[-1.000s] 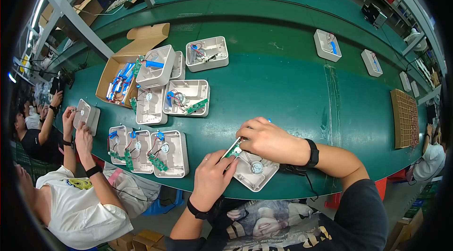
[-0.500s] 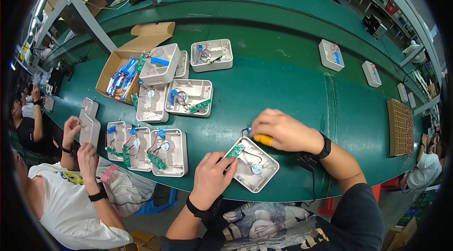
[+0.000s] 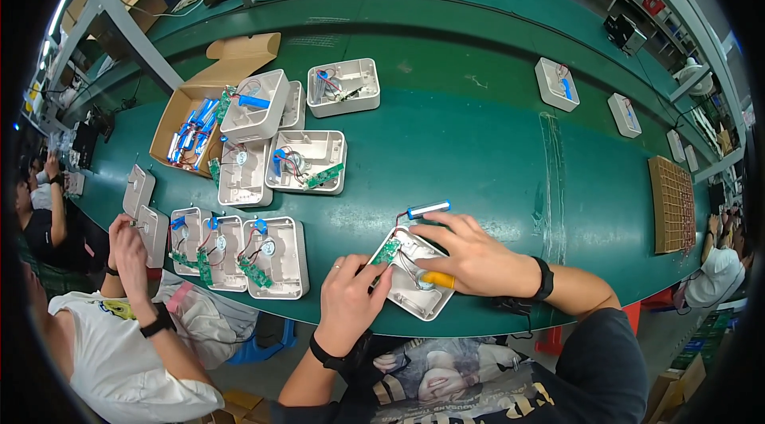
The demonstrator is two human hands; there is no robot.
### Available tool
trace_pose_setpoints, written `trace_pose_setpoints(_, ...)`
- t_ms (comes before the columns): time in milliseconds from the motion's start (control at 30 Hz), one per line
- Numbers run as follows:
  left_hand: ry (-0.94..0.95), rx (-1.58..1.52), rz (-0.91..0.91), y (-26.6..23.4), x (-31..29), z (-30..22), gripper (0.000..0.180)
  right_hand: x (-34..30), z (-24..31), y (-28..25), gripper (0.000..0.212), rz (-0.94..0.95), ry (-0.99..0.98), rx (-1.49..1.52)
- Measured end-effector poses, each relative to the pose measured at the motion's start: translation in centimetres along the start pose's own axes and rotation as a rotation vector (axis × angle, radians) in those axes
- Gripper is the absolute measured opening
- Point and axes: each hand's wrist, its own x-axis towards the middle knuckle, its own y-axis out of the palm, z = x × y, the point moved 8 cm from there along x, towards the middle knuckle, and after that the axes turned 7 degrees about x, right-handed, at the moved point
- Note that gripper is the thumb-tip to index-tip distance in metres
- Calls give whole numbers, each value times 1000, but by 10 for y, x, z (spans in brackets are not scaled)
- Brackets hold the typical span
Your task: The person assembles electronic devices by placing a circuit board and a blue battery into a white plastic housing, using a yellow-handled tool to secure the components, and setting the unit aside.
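An off-white plastic housing (image 3: 420, 304) lies tilted in front of me, with a round speaker and thin wires inside. My left hand (image 3: 349, 296) has its fingers closed on the green circuit board (image 3: 387, 252) at the housing's left edge. A red wire runs from that board to a blue battery (image 3: 429, 210) just beyond the housing. My right hand (image 3: 482, 259) is over the housing's right side, its thumb and forefinger reaching towards the battery. Tucked under its other fingers is a yellow-handled tool (image 3: 437, 279); its tip is hidden.
Several similar housings (image 3: 275, 257) with boards and batteries stand to the left. Behind them is a cardboard box (image 3: 165, 135) of blue batteries. A co-worker's hands (image 3: 127, 253) handle housing parts at far left. A brown gridded tray (image 3: 669, 205) stands at far right.
My right hand has come nearer and over the housing with the yellow-handled tool. The blue battery, mostly hidden before, now lies in view. The housing has shifted slightly left.
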Motion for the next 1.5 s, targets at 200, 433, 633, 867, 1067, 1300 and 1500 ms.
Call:
trace_pose_setpoints(200,32,28,-19,1,-2,3,13,-8,-4,16,42,37,71,-26)
trace_pose_setpoints(433,3,-16,-12,0,-2,2,11,-34,-27,11,52,1,125,221)
trace_pose_setpoints(633,30,13,-17,1,-2,3,13,-34,-17,17,55,58,124,67)
trace_pose_setpoints(867,1,-27,-12,1,-3,2,12,-47,-25,25,55,40,104,138)
trace_pose_setpoints(1067,19,-14,-6,0,0,3,13,-42,-25,26,53,85,124,123)
trace_pose_setpoints(1300,28,7,-3,3,0,3,14,-20,-28,26,50,144,158,135)
trace_pose_setpoints(1500,-3,-34,-21,-1,0,4,11,-13,-23,17,45,67,93,141)
